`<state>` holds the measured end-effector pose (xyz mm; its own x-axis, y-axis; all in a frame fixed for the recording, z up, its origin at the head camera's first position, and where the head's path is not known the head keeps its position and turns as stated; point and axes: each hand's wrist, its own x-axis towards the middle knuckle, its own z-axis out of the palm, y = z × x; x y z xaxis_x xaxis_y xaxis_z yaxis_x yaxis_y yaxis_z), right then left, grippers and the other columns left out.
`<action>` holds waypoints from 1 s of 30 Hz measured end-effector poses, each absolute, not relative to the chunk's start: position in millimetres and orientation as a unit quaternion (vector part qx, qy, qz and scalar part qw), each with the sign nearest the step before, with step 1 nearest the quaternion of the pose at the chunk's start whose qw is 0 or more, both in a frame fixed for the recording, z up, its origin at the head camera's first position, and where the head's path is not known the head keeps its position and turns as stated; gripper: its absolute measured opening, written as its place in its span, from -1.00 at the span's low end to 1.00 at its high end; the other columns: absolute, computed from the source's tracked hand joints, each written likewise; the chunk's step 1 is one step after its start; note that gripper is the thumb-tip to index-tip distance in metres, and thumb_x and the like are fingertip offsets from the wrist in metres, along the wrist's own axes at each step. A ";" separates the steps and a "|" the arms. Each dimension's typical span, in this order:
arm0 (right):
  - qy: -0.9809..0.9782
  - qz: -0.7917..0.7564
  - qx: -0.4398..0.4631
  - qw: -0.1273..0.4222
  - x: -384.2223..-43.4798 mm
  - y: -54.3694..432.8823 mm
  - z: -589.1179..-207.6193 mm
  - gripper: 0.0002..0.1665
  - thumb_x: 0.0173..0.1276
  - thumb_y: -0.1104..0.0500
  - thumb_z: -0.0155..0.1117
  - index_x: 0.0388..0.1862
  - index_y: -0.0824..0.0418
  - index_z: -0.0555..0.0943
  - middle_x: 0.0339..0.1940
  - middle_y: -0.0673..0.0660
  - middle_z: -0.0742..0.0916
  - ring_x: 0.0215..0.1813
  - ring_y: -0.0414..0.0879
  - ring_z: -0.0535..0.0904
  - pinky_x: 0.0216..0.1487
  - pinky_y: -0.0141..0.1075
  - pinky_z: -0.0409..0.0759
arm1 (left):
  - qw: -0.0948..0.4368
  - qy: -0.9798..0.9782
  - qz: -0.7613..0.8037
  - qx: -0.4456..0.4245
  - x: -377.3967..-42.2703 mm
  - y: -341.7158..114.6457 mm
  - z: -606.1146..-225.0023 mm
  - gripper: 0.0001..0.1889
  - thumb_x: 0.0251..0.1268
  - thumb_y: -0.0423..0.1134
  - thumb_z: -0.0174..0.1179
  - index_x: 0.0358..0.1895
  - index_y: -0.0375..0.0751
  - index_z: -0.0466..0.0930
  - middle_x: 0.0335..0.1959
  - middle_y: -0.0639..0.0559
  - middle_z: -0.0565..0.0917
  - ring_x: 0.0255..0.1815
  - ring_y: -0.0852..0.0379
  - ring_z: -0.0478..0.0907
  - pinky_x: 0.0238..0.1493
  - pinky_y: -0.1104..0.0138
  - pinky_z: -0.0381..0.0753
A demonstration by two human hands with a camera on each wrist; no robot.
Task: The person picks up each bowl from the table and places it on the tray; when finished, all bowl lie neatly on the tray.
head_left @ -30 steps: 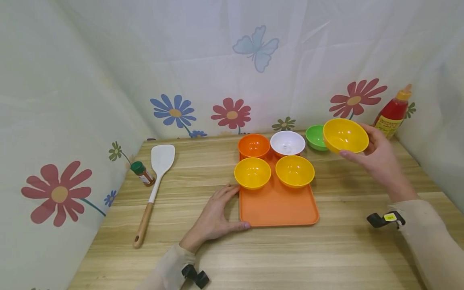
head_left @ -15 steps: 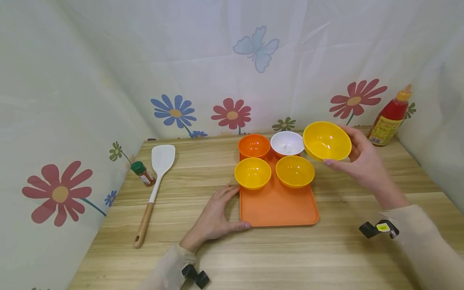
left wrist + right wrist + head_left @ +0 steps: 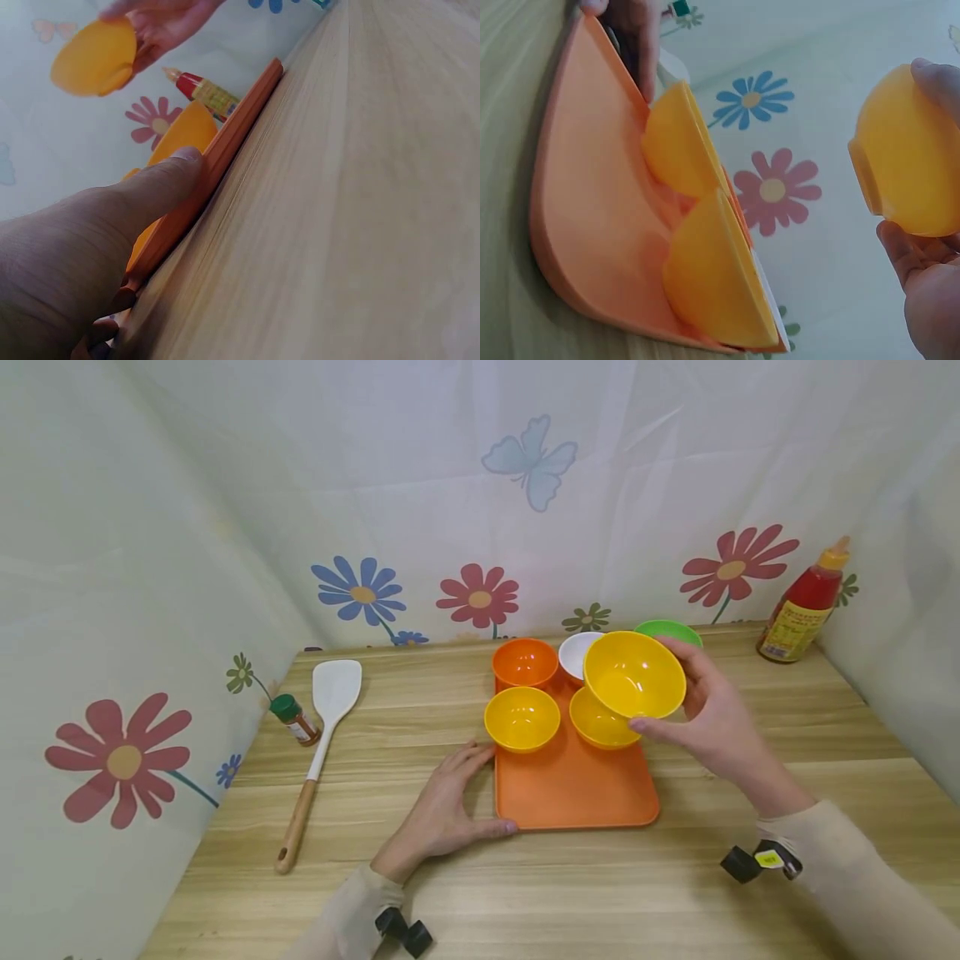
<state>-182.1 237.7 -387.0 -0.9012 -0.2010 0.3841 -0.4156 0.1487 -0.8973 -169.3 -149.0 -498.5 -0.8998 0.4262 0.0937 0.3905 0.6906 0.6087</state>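
A yellow bowl (image 3: 634,675) is in my right hand (image 3: 716,718), thumb at the near rim and fingers round its far side. It is held up over the back right of the orange tray (image 3: 577,789), overlapping a second yellow bowl (image 3: 600,724) in the head view. The right wrist view shows the held bowl (image 3: 911,157) well apart from the tray. Another yellow bowl (image 3: 522,718) sits on the tray's left side. My left hand (image 3: 442,810) rests at the tray's front left corner, its straight thumb on the front edge and fingers along the left side.
Behind the yellow bowls stand an orange bowl (image 3: 525,662) and a partly hidden white bowl (image 3: 577,653). A green bowl (image 3: 671,629) shows behind my right hand. A red sauce bottle (image 3: 801,610) stands back right. At left lie a white turner (image 3: 330,702) and a green-capped jar (image 3: 295,718).
My right hand has carried the yellow bowl leftward and nearer, from in front of the green bowl to above the tray's right side. The left hand has stayed put.
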 end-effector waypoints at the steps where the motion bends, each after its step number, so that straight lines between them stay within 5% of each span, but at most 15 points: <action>1: -0.754 0.618 0.206 0.084 -180.6 234.4 -388.2 0.16 0.29 0.51 0.62 0.77 0.20 0.24 0.60 0.15 0.49 0.50 -0.13 0.48 0.46 -0.58 0.50 | 0.028 0.919 0.324 0.221 -169.2 -149.1 -498.5 0.25 0.04 0.56 0.56 0.78 0.09 0.29 0.79 0.08 0.30 0.85 -0.05 0.06 0.78 -0.22 0.13; 30: -0.770 0.607 0.195 -0.039 -152.8 164.6 -448.4 0.23 0.10 0.11 0.90 0.65 0.05 0.32 0.53 0.07 0.58 0.48 0.06 0.60 0.46 -0.44 0.56 | 0.021 0.920 0.323 0.222 -169.9 -148.1 -498.9 0.23 0.03 0.57 0.55 0.76 0.11 0.32 0.77 0.13 0.33 0.84 -0.06 0.09 0.75 -0.26 0.19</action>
